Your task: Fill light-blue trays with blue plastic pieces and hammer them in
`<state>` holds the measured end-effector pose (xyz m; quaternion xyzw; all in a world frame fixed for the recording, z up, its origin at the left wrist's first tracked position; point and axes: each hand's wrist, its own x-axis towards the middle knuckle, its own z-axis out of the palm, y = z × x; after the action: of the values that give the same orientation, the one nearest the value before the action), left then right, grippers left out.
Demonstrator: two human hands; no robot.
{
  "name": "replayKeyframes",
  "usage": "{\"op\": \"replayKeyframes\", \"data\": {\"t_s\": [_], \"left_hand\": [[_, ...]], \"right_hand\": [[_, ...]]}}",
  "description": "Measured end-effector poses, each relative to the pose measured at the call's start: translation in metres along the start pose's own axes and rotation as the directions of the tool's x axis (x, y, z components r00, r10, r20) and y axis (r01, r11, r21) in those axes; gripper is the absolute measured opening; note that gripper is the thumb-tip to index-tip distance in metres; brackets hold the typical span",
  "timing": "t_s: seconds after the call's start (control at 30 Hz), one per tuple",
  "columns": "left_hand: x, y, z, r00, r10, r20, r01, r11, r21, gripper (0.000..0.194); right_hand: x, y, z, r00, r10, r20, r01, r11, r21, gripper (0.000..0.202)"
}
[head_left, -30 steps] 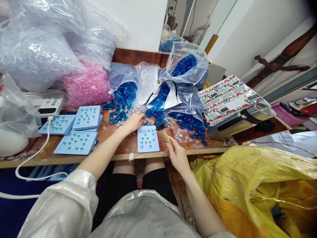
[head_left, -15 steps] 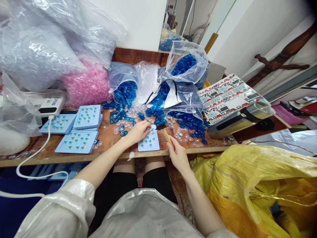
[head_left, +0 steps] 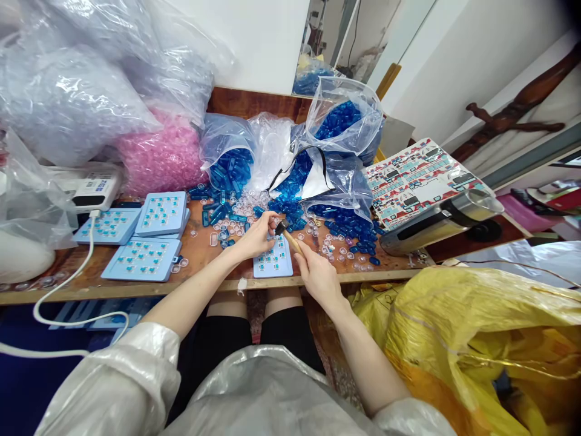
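Well, the person at this bench has both bare hands close together over a small light-blue board near the front edge of the wooden table. The right hand is closed around the wooden handle of a hammer, thumb laid along it, the dark head pointing toward the other hand. The left hand is over the board's upper left part, thumb and fingers curled in close together; from where I stand I can't tell whether a small piece is pinched between them. The hammer head is just beside those fingertips, and I can't make out whether they touch.

Rows of small teal pieces show on the uncovered part of the board. Off to the left are more such boards: an upper one stacked on another, one lower down and one farther left. Loose blue plastic pieces and small clear plastic pieces are strewn behind the hands, in front of an open bag of blue pieces. A pink-filled bag slumps to its left, and a metal tumbler lies tilted on the right.
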<state>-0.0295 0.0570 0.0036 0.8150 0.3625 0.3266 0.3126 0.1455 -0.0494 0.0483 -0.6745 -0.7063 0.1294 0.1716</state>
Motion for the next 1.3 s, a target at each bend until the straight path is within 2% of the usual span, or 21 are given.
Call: {"op": "replayKeyframes", "data": {"t_s": [0.2, 0.43, 0.63, 0.77, 0.9, 1.03, 1.17, 1.3], "left_hand": [[0.000, 0.000, -0.001, 1.000, 0.002, 0.005, -0.002, 1.000, 0.011, 0.068], [0.002, -0.002, -0.002, 0.999, 0.000, 0.037, -0.001, 1.000, 0.010, 0.077], [0.001, -0.002, -0.004, 0.999, -0.002, 0.038, 0.002, 1.000, -0.006, 0.078], [-0.001, -0.003, -0.003, 1.000, -0.019, 0.024, 0.019, 1.000, 0.001, 0.083], [0.002, 0.002, -0.003, 0.998, -0.059, 0.034, 0.057, 0.996, 0.065, 0.084], [0.007, 0.011, -0.005, 0.988, -0.115, 0.100, 0.104, 0.989, 0.103, 0.077], [0.008, 0.014, -0.007, 0.986, -0.125, 0.111, 0.113, 0.988, 0.106, 0.065], [0.003, 0.013, -0.012, 0.989, -0.079, 0.124, 0.054, 0.981, 0.188, 0.041]], "right_hand": [[-0.005, -0.001, 0.002, 0.991, -0.028, -0.130, 0.038, 0.996, 0.078, 0.041], [-0.008, 0.001, 0.007, 0.999, 0.018, 0.028, -0.016, 0.998, -0.064, 0.040], [-0.005, -0.005, 0.006, 1.000, 0.004, -0.026, -0.004, 1.000, 0.008, 0.041], [-0.001, -0.006, 0.002, 1.000, 0.015, 0.021, -0.016, 0.999, 0.030, 0.040], [-0.006, 0.008, -0.006, 0.987, 0.063, -0.145, -0.028, 0.972, 0.234, 0.040], [-0.016, 0.022, -0.011, 0.970, 0.142, -0.196, -0.083, 0.957, 0.278, 0.042], [-0.020, 0.021, -0.009, 0.986, 0.102, -0.129, -0.061, 0.956, 0.288, 0.042], [-0.020, 0.015, -0.004, 0.992, 0.091, -0.083, -0.063, 0.955, 0.291, 0.043]]}}
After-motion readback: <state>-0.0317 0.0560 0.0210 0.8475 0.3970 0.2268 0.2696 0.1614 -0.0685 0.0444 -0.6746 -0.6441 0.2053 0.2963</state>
